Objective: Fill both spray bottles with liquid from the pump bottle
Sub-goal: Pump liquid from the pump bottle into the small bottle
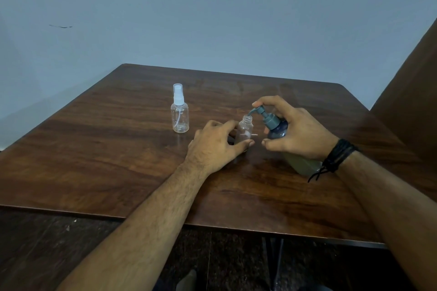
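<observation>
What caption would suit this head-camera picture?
Right hand tilts pump bottle over open spray bottle held by left hand; capped spray bottle waits.

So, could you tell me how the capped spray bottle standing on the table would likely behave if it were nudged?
The capped spray bottle looks empty and clear, so it is probably light. Tall and narrow, it may tip easily, then roll on its round body.
</observation>
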